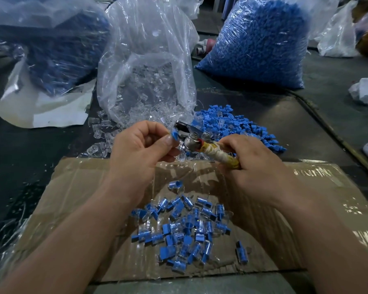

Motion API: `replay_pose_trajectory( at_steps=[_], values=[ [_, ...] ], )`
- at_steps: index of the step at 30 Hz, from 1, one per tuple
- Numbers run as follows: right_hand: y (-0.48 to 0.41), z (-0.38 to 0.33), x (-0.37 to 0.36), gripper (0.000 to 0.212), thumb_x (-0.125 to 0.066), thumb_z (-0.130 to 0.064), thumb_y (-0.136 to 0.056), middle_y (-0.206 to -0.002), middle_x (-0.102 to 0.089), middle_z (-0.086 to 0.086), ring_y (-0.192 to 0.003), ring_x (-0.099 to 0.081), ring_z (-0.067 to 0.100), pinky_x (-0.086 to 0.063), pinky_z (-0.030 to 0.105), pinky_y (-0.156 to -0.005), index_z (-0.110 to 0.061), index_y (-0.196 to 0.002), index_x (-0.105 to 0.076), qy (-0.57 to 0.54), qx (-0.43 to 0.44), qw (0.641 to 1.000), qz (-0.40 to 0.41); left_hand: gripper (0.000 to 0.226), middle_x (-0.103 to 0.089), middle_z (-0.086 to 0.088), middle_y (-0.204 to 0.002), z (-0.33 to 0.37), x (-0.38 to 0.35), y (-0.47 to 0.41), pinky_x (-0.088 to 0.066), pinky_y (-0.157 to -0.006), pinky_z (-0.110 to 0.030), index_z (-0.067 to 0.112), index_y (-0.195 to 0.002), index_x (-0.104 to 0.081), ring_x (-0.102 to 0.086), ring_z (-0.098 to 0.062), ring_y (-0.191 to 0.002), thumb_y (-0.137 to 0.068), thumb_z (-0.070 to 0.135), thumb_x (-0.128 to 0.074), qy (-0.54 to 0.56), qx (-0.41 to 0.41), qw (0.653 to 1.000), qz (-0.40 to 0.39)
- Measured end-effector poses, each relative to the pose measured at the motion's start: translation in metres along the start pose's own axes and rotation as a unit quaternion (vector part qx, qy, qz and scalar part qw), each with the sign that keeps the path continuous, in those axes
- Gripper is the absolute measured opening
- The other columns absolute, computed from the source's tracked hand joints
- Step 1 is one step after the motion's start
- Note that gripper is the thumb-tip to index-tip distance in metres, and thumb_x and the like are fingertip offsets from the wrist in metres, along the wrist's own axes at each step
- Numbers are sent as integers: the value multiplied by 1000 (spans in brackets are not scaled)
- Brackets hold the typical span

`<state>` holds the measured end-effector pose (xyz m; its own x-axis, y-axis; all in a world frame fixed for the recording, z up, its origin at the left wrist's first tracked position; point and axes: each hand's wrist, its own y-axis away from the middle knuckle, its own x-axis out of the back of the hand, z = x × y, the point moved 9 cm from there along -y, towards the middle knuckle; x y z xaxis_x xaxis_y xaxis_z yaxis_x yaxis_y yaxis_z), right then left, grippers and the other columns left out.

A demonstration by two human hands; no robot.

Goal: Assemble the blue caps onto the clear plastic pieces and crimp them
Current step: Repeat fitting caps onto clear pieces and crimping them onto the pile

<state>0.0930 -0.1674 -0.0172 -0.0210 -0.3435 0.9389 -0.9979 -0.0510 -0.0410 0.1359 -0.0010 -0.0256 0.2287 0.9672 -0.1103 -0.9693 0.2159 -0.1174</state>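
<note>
My left hand (140, 148) pinches a blue-capped piece (175, 135) between thumb and fingers, right at the metal jaws of a crimping tool (188, 136). My right hand (253, 166) grips the tool's tape-wrapped handles (218, 154). Below the hands, a heap of assembled blue-and-clear pieces (187, 228) lies on a taped cardboard sheet (77, 187). Loose blue caps (232, 126) are piled behind the hands on the right. Loose clear pieces (103, 134) spill from an open clear bag (145, 66) behind the left hand.
A large sealed bag of blue caps (261, 43) stands at the back right. A second bag of blue parts (57, 49) sits at the back left on white sheeting (40, 109). White cloths (365, 90) lie at the right edge of the dark table (295, 124).
</note>
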Motion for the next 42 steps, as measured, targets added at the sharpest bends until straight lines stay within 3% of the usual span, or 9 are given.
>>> replay_pose_trajectory(
  at_steps=[4,7,11,23,34,42],
  values=[
    [0,-5,5,21,-55,-28,-85,-85,-38,-17,-86,-30,8,-25,26,-72,-33,-96,-38,22,26,999,27,15,-69,-4,-70,1,1,0,-54,-60,-20,14,-74,-61,-67,-16,-65,-78,0,-58,-17,-8,1000,-2],
    [1,-3,2,19,-55,-29,-84,-79,-41,-18,-75,-38,5,-26,19,-59,-34,-89,-38,5,17,1000,8,18,-69,-1,-69,3,-1,0,-52,-59,-18,15,-74,-60,-66,-13,-63,-80,-2,-58,-49,-25,998,-7],
    [0,-4,-4,21,-56,-25,-84,-79,-43,-16,-73,-39,-2,-27,19,-58,-34,-84,-38,-14,16,1000,-7,21,-68,4,-67,6,1,1,-51,-57,-15,17,-74,-59,-65,-9,-60,-82,-3,-58,-71,-45,996,6],
    [-3,-5,-6,24,-57,-31,-85,-74,-46,-14,-68,-41,0,-27,23,-54,-31,-73,-36,-10,7,1000,-5,25,-68,7,-68,7,5,2,-50,-56,-13,20,-73,-59,-66,-9,-62,-83,-3,-59,-101,-52,993,24],
    [-4,-4,-7,13,-56,-28,-85,-77,-46,-15,-70,-41,0,-30,20,-55,-30,-84,-43,4,6,1000,12,23,-67,10,-66,9,4,3,-50,-56,-12,18,-73,-58,-65,-6,-61,-82,-3,-59,-110,-48,992,33],
    [-5,9,-5,26,-61,-20,-84,-81,-43,-22,-76,-40,-6,-27,13,-62,-36,-95,-45,-55,8,998,-30,22,-63,1,-65,14,-5,10,-49,-54,-11,18,-72,-59,-63,-4,-57,-80,-2,-61,-136,-61,988,46]
  ],
)
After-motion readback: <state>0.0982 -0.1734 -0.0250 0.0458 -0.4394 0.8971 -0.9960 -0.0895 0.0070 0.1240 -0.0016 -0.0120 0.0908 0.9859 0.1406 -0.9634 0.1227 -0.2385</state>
